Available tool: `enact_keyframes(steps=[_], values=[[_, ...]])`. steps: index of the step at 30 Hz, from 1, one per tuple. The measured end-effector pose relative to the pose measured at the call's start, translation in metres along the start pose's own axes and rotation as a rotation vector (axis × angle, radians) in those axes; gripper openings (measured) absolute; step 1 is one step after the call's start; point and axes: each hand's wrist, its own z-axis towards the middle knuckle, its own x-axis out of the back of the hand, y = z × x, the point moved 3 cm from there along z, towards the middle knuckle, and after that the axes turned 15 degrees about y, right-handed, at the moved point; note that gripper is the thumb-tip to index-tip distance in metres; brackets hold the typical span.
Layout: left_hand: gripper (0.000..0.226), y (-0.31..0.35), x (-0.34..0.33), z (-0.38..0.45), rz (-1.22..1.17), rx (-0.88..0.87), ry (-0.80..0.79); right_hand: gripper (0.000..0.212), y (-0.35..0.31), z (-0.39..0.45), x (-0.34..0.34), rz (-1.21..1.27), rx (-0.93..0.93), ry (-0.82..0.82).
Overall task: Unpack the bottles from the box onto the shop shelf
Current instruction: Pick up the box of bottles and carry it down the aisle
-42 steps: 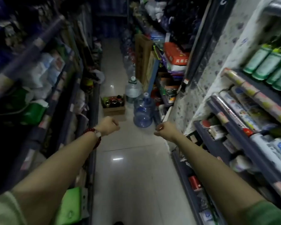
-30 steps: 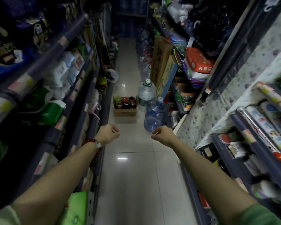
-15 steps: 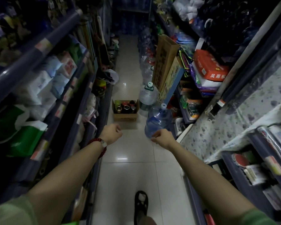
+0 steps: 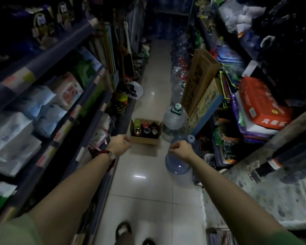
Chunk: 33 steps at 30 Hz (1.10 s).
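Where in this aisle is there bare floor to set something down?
Bare tiles run down the middle, between the left shelves and the blue water jug, in front of the box. Crowded: right side, where jugs and cartons stand on the floor.

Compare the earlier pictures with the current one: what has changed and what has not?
The person has walked up the aisle: the cardboard box of bottles and the blue water jug now lie nearer, and a sandalled foot shows. Left hand and right hand stay fisted, empty. Box untouched.
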Motion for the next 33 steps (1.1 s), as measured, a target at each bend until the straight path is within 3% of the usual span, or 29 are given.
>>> enact_keyframes(steps=[12,22,25,33], values=[[0.021,0.017,-0.027,0.191,-0.001,0.014,-0.038,0.022,-0.037,0.174,-0.023,0.002,-0.077,-0.024],[0.022,0.036,-0.067,0.313,0.023,0.09,-0.124,0.027,-0.027,0.292,-0.035,-0.03,-0.193,-0.059],[0.02,0.042,-0.08,0.348,0.024,0.117,-0.109,0.01,-0.025,0.34,-0.041,-0.048,-0.173,-0.087],[0.014,0.039,-0.129,0.423,0.017,0.162,-0.122,0.028,-0.01,0.445,-0.075,-0.08,-0.172,-0.132]])
